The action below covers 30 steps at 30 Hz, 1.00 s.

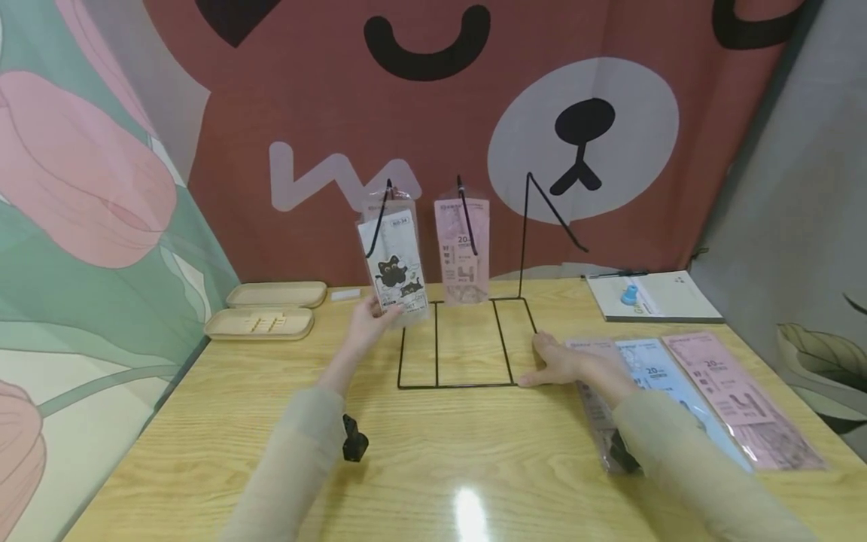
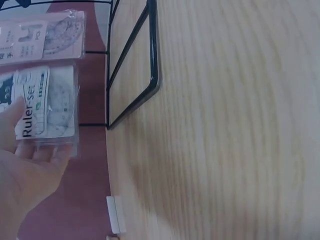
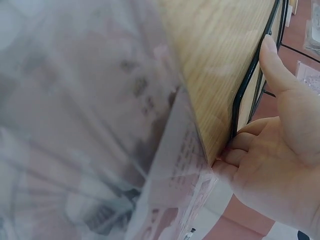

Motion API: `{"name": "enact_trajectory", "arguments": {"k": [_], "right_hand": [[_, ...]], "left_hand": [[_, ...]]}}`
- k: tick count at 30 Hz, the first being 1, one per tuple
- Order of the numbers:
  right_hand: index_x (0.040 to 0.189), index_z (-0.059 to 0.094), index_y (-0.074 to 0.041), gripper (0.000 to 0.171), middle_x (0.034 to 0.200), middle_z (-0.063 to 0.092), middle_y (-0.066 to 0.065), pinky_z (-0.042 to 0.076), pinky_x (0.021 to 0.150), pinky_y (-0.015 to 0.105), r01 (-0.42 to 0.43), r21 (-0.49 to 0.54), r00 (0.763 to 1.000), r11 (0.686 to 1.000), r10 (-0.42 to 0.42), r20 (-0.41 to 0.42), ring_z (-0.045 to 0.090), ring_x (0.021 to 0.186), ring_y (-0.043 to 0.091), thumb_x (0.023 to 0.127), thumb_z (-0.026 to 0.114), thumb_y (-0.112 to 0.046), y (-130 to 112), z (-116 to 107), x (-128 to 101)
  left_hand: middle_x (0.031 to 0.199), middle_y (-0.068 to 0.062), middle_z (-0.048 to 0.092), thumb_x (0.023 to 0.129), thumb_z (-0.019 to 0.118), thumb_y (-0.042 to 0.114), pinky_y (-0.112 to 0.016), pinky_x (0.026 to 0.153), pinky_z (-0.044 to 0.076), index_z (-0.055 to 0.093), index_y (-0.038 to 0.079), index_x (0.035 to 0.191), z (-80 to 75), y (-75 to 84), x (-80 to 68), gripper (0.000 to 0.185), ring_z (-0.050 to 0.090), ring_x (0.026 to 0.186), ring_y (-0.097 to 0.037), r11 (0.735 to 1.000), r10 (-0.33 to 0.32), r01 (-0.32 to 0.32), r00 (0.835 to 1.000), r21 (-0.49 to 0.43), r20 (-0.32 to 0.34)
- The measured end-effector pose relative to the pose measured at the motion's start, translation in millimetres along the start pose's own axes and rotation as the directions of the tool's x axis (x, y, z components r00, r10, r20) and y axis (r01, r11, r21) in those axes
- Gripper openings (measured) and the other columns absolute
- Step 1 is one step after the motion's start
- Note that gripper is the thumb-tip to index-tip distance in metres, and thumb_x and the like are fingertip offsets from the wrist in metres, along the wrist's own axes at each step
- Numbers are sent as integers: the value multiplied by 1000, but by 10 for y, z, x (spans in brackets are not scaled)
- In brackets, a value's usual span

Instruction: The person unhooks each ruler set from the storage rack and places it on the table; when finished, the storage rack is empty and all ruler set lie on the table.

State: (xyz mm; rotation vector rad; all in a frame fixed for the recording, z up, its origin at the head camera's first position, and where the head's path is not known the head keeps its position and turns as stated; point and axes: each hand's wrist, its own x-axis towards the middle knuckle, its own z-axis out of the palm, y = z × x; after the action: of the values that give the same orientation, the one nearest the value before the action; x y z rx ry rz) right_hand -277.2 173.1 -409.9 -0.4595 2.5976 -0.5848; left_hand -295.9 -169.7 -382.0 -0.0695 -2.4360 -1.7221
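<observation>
The left hand has its fingers pinched on the lower part of a white ruler-set packet, which hangs from the left hook of a black wire rack, while a pink packet hangs from its middle hook. At the rack's front right corner, the right hand grips the base frame, thumb and fingers around the corner; more packets lie on the worktop right of the rack.

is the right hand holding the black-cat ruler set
No, the left hand grips that ruler set, while the right hand touches the wire rack.
</observation>
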Motion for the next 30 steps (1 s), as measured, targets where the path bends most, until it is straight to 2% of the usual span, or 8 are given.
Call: {"name": "enact_trajectory", "arguments": {"k": [4,12,15,18,21,25,28,30], "right_hand": [[145,1,13,115,152,-6,33,3,117,55,-5,4,1000,1000,5,3,-4,142,46,80,63,-59,-7,0,-6],[145,2,13,112,152,-6,33,3,117,55,-6,-5,1000,1000,6,-1,-3,142,47,82,63,-56,2,5,20],[145,2,13,112,152,-5,33,4,117,56,-4,-14,1000,1000,4,-2,-2,141,47,82,63,-56,5,3,21],[146,2,12,112,152,-5,32,4,117,55,-13,-13,1000,1000,13,0,-2,142,46,81,63,-57,-6,1,7],[146,3,12,113,152,-5,32,4,117,55,-19,-13,1000,1000,20,2,-2,142,46,80,63,-58,-8,8,6],[146,3,11,114,152,-5,32,4,117,55,-26,-10,1000,1000,26,-2,-2,142,46,80,63,-59,3,13,26],[146,3,12,114,152,-5,33,3,117,55,-21,-7,1000,1000,21,-5,-2,142,47,80,63,-58,2,4,20],[145,3,13,114,151,-5,34,3,117,56,-12,-8,1000,1000,12,-4,-2,141,47,80,63,-58,-4,-3,7]], "left_hand": [[116,-23,65,90,63,12,-28,79,56,60,-4,119,15,-3,-60,33,65,104,-33,999,33,-32,999,25,-13],[100,-24,68,88,65,10,-16,52,44,67,-8,103,-41,-3,-304,23,70,85,-24,997,62,-62,998,56,5],[97,-25,68,87,66,8,-18,48,38,68,-9,99,-80,-35,-420,22,70,80,-20,994,90,-92,995,57,29],[100,-24,68,85,66,6,-14,55,47,68,-9,101,-136,-79,-555,21,70,83,-13,991,130,-132,990,33,59],[100,-25,68,83,67,2,-12,56,47,68,-10,99,-207,-114,-706,19,65,70,-2,975,219,-220,974,10,58],[91,-27,69,80,69,0,-15,45,32,52,-16,61,-320,-116,-898,30,40,49,6,942,334,-335,942,32,31],[93,-27,69,82,69,2,-13,47,37,53,-13,64,-419,-73,-1020,29,41,51,9,940,337,-338,941,37,25],[97,-22,70,83,67,2,-13,46,36,65,-10,83,-495,-47,-1082,13,39,49,9,950,312,-312,950,21,10]]}}
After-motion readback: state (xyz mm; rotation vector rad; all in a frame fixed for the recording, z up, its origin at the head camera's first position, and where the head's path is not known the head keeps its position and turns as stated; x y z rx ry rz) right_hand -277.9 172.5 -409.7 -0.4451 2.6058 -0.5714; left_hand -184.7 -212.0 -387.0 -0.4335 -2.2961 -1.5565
